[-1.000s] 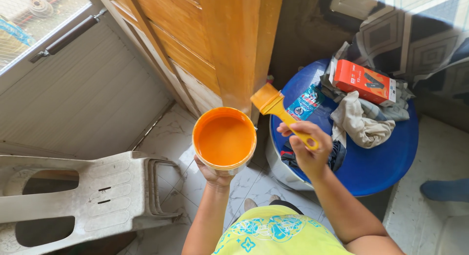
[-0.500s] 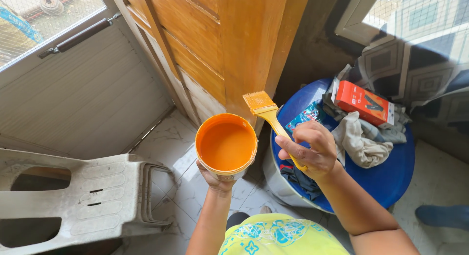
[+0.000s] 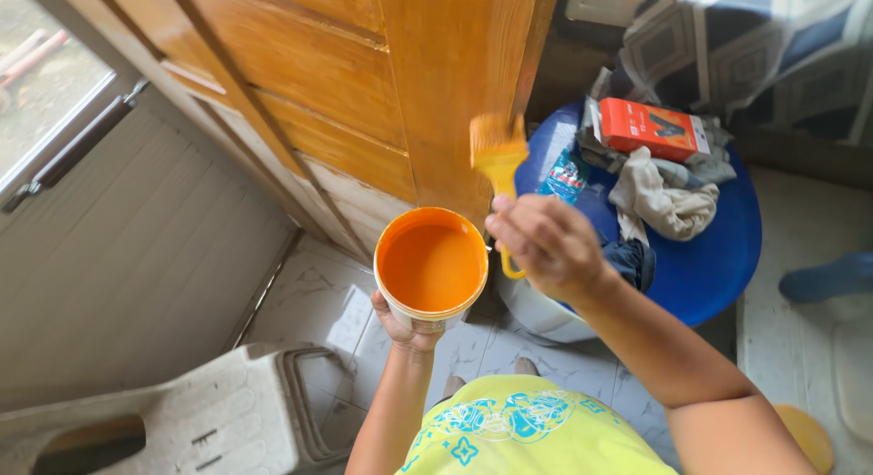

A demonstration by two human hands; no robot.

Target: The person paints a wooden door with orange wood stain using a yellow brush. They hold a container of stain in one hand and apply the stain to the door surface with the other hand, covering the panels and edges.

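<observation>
My left hand (image 3: 400, 326) holds a round white tub (image 3: 431, 266) of orange paint from below, at chest height. My right hand (image 3: 542, 243) grips the yellow handle of a flat paintbrush (image 3: 497, 153). Its orange-wet bristles are raised against the lower edge of a wooden door (image 3: 364, 84), which is coated orange-brown. The brush looks blurred.
A blue round drum lid (image 3: 718, 248) at right carries a red box (image 3: 647, 130), rags (image 3: 659, 198) and a small packet (image 3: 566, 175). A grey plastic stool (image 3: 182, 425) lies at lower left on the marble floor. A window with a dark handle (image 3: 68, 148) is at left.
My right hand has lifted the brush up and left, from beside the tub to the door's edge. The view has shifted right; the tub stays in my left hand.
</observation>
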